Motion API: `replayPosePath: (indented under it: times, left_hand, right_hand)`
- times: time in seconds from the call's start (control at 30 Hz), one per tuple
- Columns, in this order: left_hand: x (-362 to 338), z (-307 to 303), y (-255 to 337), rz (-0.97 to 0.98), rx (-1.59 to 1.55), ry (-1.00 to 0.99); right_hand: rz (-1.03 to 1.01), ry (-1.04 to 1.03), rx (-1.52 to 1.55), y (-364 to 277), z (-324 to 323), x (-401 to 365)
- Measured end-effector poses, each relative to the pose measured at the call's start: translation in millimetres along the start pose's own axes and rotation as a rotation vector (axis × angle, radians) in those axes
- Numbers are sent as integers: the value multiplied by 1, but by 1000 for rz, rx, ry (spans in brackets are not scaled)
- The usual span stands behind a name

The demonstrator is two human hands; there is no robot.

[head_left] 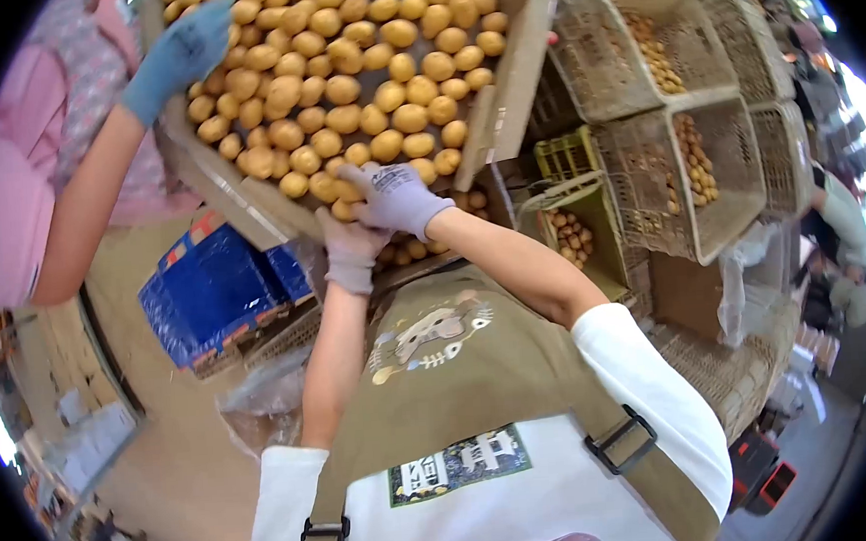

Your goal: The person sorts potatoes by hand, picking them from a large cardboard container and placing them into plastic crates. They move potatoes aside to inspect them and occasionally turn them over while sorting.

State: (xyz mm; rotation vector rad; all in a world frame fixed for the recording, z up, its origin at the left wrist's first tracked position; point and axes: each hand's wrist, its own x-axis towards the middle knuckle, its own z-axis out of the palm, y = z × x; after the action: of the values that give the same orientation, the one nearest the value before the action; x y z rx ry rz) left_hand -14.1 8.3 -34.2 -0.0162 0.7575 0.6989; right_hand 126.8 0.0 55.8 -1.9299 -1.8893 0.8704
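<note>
Many small, round, yellow-orange fruits lie across a sorting tray with raised brown sides. My right hand, in a pale glove with print on the back, reaches over the tray's near edge, its fingers curled round a fruit. Just below and left of it, my left hand, in a similar glove, is at the same edge with fingers bent; what they hold is partly hidden. Under my hands, more fruits show in a container below the tray edge.
Another person's blue-gloved hand rests on fruits at the tray's upper left. Stacked plastic crates, some with fruits inside, stand on the right beside a yellow-green basket. A blue-wrapped box sits at lower left.
</note>
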Motion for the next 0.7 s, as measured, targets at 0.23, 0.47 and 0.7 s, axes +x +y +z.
replayPosePath:
  times: [0.23,0.47,0.7]
  left_hand:
    - [-20,37,6,167,824,-259]
    - [-25,48,7,-169,-156,-47]
    - [-14,26,16,-431,-428,40]
  right_hand:
    - [271,836,1042,78,-155,-157]
    - [-127,2129,1169,259,-260,-387]
    - [435,1696,1071,247,-243,-343]
